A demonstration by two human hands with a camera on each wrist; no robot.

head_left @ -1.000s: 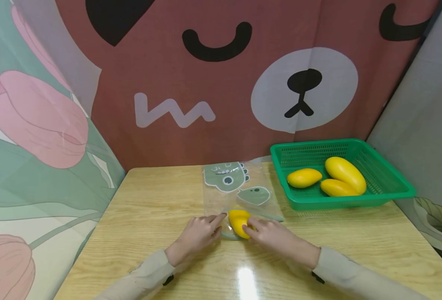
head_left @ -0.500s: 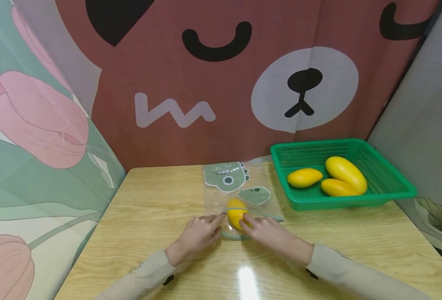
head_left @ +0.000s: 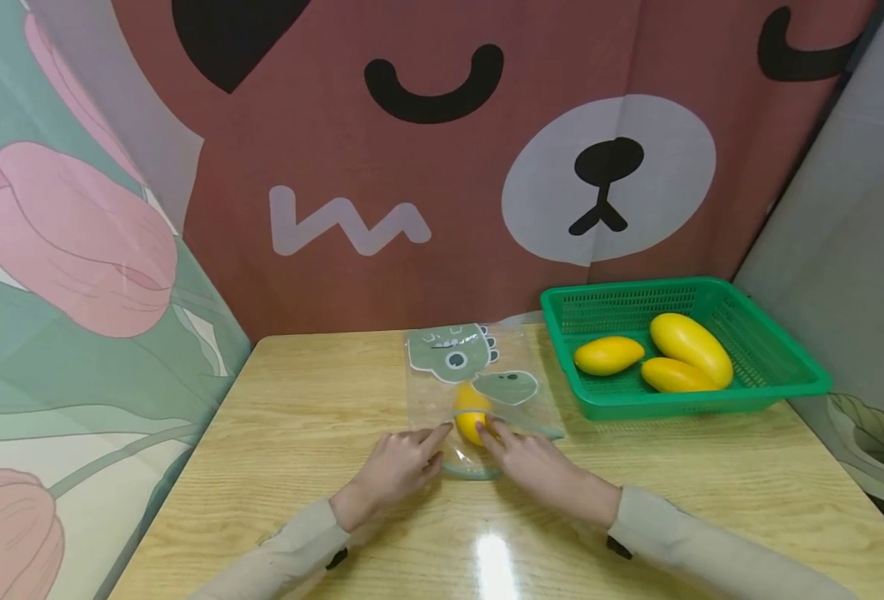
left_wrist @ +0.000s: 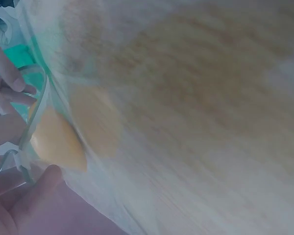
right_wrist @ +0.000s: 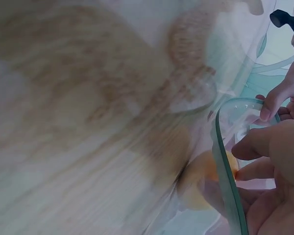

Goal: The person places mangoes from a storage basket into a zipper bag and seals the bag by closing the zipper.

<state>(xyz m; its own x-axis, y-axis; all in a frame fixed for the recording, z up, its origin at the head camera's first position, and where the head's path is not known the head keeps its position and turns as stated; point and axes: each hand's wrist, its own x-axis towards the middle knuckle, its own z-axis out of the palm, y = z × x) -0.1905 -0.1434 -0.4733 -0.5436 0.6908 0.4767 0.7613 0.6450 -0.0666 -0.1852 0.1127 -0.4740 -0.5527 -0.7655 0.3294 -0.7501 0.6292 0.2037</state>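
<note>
A clear zip bag (head_left: 428,404) with green cartoon prints lies flat on the wooden table, its mouth facing me. One yellow mango (head_left: 469,425) is partly inside; the bag's upper lip crosses over its middle. My left hand (head_left: 399,467) pinches the left side of the mouth between thumb and fingers, and in the right wrist view the teal rim (right_wrist: 221,139) arches open from there. At the mango's near end, my right hand (head_left: 535,467) holds it with thumb and fingertips, some of them within the mouth. The film blurs the mango's far end.
To the right stands a green plastic basket (head_left: 775,354) holding several yellow fruits, among them a mango (head_left: 609,356) on its left side. A curtain (head_left: 337,292) with a bear print hangs along the table's back edge. Glare shows on the table (head_left: 299,400) front.
The right hand has moved the mango away from me, deeper under the bag's upper lip, and has shifted slightly left with it. The left hand keeps its place at the mouth.
</note>
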